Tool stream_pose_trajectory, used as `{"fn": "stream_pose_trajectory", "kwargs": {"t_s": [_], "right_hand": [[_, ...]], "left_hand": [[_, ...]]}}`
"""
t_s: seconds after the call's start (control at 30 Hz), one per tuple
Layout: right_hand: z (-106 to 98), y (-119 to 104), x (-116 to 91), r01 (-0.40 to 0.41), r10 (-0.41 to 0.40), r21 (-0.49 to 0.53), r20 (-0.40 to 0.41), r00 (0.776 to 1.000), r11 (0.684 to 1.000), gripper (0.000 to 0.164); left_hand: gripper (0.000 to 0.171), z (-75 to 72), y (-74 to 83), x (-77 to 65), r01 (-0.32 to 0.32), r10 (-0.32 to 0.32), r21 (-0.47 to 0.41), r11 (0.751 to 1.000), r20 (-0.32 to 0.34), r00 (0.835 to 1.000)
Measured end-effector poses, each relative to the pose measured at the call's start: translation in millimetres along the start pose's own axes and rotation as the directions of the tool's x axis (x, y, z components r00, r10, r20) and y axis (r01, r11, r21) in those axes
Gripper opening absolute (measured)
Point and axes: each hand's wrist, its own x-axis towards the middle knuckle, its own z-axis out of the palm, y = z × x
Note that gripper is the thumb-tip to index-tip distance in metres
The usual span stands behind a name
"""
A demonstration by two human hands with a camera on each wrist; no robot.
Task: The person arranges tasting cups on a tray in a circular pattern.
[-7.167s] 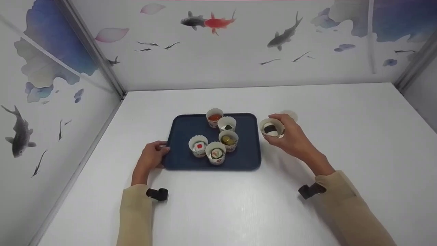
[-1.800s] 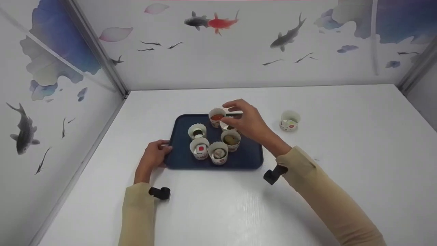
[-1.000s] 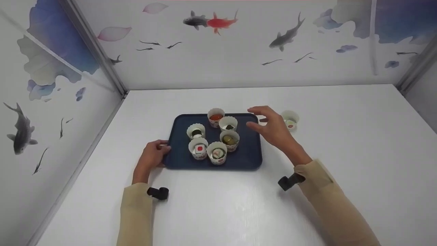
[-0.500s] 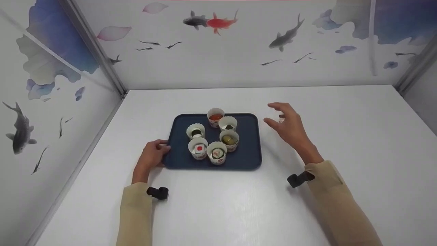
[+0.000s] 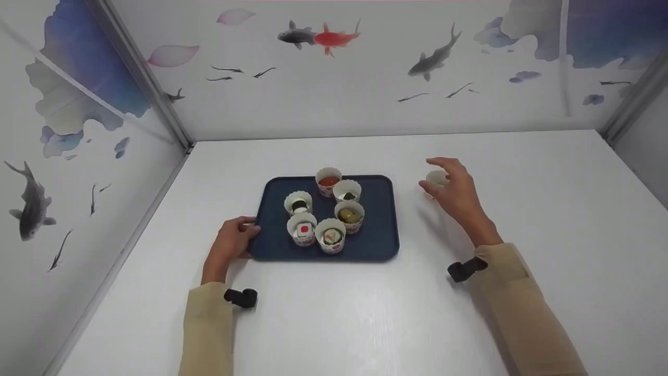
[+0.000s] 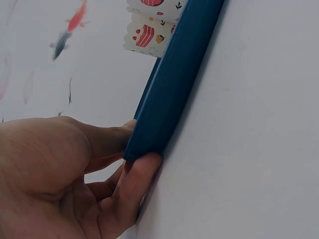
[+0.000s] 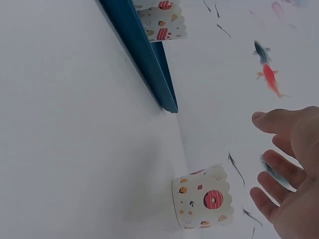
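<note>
My left hand [image 5: 233,239] pinches the left edge of a dark blue tray [image 5: 377,245], thumb on top and fingers beneath, as the left wrist view shows. Scalloped paper cups stand on the tray: one with red-orange food [image 5: 329,181], one with a dark green bit [image 5: 347,192], one with olive-coloured pieces [image 5: 349,216]. Nearer are a cup with a sushi roll [image 5: 331,237], one with a red-topped white piece [image 5: 303,230] and one with a black-banded rice piece [image 5: 299,204]. My right hand [image 5: 458,193], fingers spread, hovers beside a lone paper cup [image 7: 202,199], partly hiding it in the head view.
The white table [image 5: 334,318] reaches a back wall [image 5: 365,104] printed with fish. A left side wall [image 5: 78,198] meets it at a metal corner post [image 5: 156,89]. Black wrist cameras sit at both beige sleeves [image 5: 209,324].
The right hand has set the cup with the black-banded piece on the tray's left side, let go and moved right to the lone cup. The left hand stays on the tray.
</note>
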Motion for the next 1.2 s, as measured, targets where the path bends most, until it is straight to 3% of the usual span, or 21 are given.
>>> {"fn": "stream_pose_trajectory", "kwargs": {"t_s": [0.23,0.5,0.77,1.2], "right_hand": [[-3,9,3,-0.016,0.015,-0.086,-0.012,1.000,0.996,0.057],[-3,22,7,-0.128,0.132,-0.047,0.091,0.987,0.991,0.074],[-5,30,9,-0.249,0.243,0.004,0.192,0.951,0.969,0.092],[-12,33,9,-0.392,0.365,0.045,0.283,0.887,0.919,0.095]], "left_hand": [[0.044,-0.4,-1.4,2.0,-0.006,0.006,-0.002,1.000,0.002,1.000],[0.044,0.1,0.3,2.3,-0.007,0.007,-0.002,1.000,-0.001,1.000],[0.043,-1.4,-0.4,-0.6,-0.027,0.027,0.008,1.000,-0.007,1.000],[0.043,-0.4,-0.3,-1.0,-0.023,0.023,0.016,1.000,-0.009,1.000]]}}
